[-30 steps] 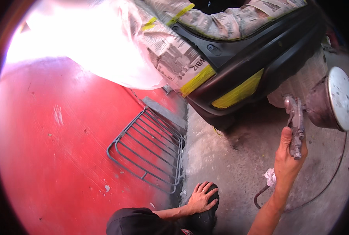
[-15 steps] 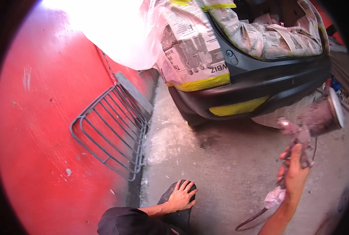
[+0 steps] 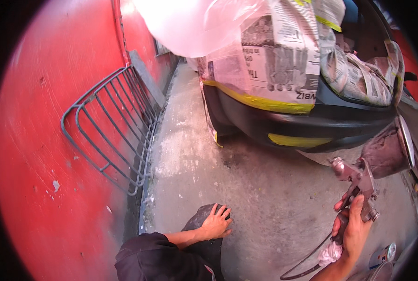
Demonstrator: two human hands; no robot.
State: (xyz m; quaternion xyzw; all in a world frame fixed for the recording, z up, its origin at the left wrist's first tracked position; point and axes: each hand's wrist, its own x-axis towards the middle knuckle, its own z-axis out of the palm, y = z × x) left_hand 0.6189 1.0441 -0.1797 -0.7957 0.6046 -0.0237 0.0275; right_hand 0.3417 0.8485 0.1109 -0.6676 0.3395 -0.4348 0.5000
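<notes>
Grey metal spray gun (image 3: 365,183) has turned side-on.
Right hand (image 3: 356,228) wraps it, best kept steady; spread left hand (image 3: 214,225) holds nothing.

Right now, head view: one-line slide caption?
Right hand gripping a spray gun, left hand on the knee, facing a dark bumper below taped newspaper.

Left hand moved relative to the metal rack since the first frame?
Yes. The left hand now shows farther right of the metal rack in the view, though the camera has shifted too; it stays on the knee.
</notes>
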